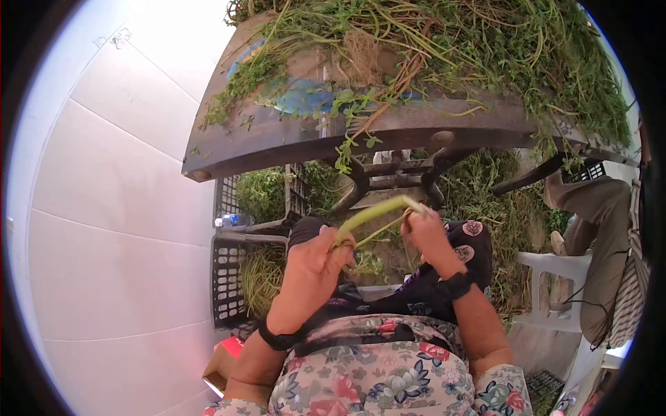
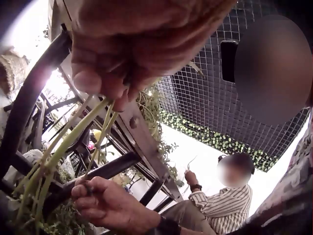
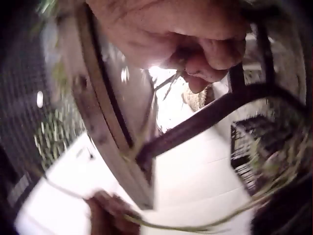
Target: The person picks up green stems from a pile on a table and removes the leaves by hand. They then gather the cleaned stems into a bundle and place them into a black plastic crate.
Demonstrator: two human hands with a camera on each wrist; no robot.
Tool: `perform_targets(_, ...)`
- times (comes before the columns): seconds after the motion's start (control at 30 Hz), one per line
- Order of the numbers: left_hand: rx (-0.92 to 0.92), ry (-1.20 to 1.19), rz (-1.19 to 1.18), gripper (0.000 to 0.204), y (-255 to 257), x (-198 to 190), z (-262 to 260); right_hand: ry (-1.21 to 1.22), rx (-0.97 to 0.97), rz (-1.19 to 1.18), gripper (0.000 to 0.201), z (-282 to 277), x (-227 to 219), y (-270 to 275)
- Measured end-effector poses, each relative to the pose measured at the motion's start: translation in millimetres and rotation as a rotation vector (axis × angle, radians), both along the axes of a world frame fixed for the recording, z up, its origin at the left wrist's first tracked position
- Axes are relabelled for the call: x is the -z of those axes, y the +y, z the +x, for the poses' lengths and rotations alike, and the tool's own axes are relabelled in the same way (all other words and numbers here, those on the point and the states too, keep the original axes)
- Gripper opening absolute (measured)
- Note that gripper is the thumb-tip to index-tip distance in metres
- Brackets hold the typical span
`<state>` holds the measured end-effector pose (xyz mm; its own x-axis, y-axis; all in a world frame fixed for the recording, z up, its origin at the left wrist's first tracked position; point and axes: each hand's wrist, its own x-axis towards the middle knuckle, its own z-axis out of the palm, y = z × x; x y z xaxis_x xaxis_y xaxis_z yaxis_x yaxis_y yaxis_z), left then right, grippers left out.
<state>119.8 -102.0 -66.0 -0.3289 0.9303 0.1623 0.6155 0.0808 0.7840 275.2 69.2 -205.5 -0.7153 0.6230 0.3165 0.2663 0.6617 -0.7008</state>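
Over the lap, my left hand (image 1: 309, 274) grips a small bunch of green plant stems (image 1: 378, 212). The stems arch across toward my right hand (image 1: 431, 239), whose curled fingers pinch a thin stem at the other side. In the left wrist view several stems (image 2: 73, 132) fan down out of the left hand (image 2: 146, 44), and the right hand (image 2: 115, 208) has finger and thumb on one of them. The right wrist view is blurred; a long thin stem (image 3: 195, 228) runs there from the left hand (image 3: 110, 215).
A wooden table (image 1: 277, 142) heaped with leafy green plants (image 1: 479, 52) stands ahead. Black crates (image 1: 227, 277) with greens stand at left, beside a white wall (image 1: 125, 229). At right, a white stool (image 1: 555, 277) and another seated person (image 1: 603, 236); cut greens cover the floor.
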Motion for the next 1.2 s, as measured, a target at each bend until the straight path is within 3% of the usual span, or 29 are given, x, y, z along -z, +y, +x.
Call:
perform_targets(0.1,-0.008,-0.061,0.025,0.012,2,1,3,0.394,0.211,-1.545,0.007,2,-10,6)
perform_targets(0.2,-0.010,-0.116,-0.067,0.012,6,-7,9,-0.080,0.171,-0.341,0.015,-3,5,-4)
perform_targets(0.23,-0.016,-0.134,-0.110,0.013,7,-9,10,-0.205,0.179,-0.145,0.016,-4,7,-4)
perform_targets(0.3,0.005,-0.110,-0.073,0.016,5,0,9,-0.074,0.101,0.022,0.014,-5,30,4)
perform_targets(0.37,-0.021,-0.141,0.004,0.021,1,1,6,0.210,0.252,-0.785,0.011,9,39,21)
perform_targets(0.4,-0.053,-0.184,0.068,0.024,-3,-7,-1,0.433,0.435,-1.671,0.008,24,38,33)
perform_targets(0.47,-0.111,-0.242,0.122,0.029,-7,-19,-15,0.580,0.513,-1.645,0.008,48,44,39)
perform_targets(0.63,-0.162,-0.431,0.124,0.033,-5,-22,-26,0.331,0.041,-1.353,0.013,28,-4,11)
perform_targets(0.73,-0.177,-0.443,0.133,0.033,-5,-22,-24,-0.015,-0.150,-1.047,0.020,10,-42,-8)
perform_targets(0.83,-0.175,-0.455,0.139,0.033,-3,-21,-24,-0.012,-0.431,-0.734,0.025,-5,-58,-26)
perform_targets(0.93,-0.196,-0.508,0.161,0.032,-2,-22,-23,0.005,-0.524,-0.371,0.027,-12,-65,-35)
perform_targets(1.2,-0.233,-0.511,0.163,0.032,-7,-22,-33,-0.040,-0.433,-0.384,0.019,-4,-55,-43)
